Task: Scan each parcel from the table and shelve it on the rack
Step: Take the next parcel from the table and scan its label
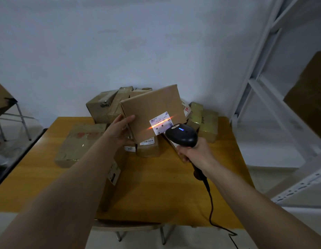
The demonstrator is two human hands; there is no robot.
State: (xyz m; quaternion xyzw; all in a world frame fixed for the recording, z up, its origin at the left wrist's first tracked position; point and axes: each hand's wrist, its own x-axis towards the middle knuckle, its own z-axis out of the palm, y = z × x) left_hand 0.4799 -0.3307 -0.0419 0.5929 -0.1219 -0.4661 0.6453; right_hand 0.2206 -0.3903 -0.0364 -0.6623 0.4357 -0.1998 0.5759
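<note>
Our left hand [121, 129] grips the tilted parcel [152, 112]; our right hand [195, 152] clutches the scanner [182, 134]. We cannot read its blurred label [160, 123], and the rack [274, 72] is cut off right.

head-worn camera, looking forward and down — close over the table [156, 186], wall behind

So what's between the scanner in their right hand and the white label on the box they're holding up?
Nothing solid. In the head view only open air separates the barcode scanner from the shipping label on the held cardboard parcel; an orange scan line falls across the label.
</note>
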